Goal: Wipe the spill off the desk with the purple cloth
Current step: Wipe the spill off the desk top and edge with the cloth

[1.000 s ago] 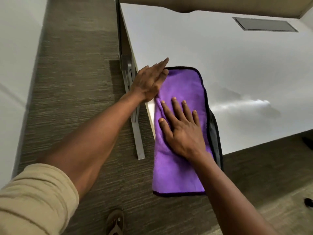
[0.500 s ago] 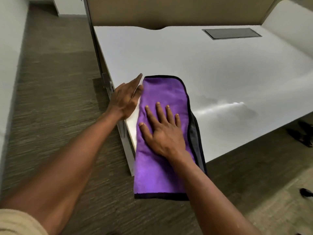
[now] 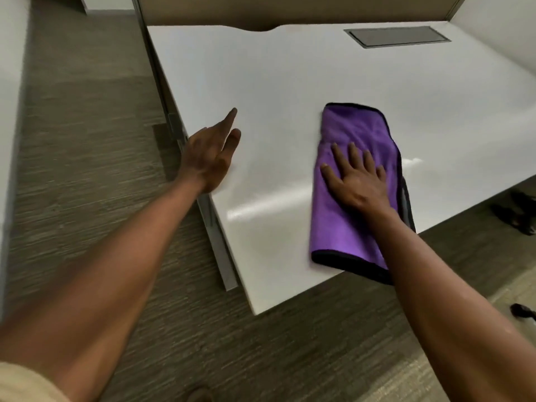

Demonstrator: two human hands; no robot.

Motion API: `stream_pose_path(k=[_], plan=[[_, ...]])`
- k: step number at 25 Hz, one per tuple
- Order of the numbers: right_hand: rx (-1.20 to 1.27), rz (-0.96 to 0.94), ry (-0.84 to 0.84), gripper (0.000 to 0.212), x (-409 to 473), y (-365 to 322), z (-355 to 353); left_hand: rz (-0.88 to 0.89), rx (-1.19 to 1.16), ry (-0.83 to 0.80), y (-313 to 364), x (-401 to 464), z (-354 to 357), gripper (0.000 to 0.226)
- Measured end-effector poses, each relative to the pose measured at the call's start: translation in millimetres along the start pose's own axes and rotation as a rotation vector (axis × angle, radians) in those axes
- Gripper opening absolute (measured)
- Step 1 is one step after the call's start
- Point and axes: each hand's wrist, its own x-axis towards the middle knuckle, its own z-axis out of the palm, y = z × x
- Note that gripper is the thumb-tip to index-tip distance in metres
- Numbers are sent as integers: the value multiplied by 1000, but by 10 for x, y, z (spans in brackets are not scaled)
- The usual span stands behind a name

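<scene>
The purple cloth [image 3: 353,132], folded and edged in black, lies on the white desk [image 3: 290,76] near its front edge, with its near end just past that edge. My right hand [image 3: 356,181] presses flat on the cloth's middle, fingers spread. My left hand [image 3: 211,158] hovers at the desk's left edge, fingers extended and holding nothing, well left of the cloth. A small glossy wet streak [image 3: 412,162] shows on the desk just right of the cloth.
A grey cable hatch [image 3: 397,37] is set into the desk's far right. A metal desk leg [image 3: 217,236] runs under the left edge. A tan partition stands behind the desk. Dark shoes [image 3: 519,213] lie on the carpet at right.
My right hand has slid the cloth from the desk's left front corner to the right, farther onto the top. My left hand has come off the cloth and stays near the left edge.
</scene>
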Motion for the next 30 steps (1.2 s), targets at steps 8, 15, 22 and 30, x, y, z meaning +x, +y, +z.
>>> stream_pose_path(k=[8, 15, 22, 30], plan=[[34, -450, -16, 71, -741, -1030, 238, 18, 28, -39, 6, 27, -29, 70], [-62, -139, 37, 72, -369, 42, -4, -11, 17, -32, -2, -6, -32, 65], [-25, -227, 11, 71, 94, -796, 113, -40, -97, 31, 0, 4, -7, 63], [-27, -593, -52, 62, -48, -1709, 130, -16, -68, -21, -31, 32, -28, 73]])
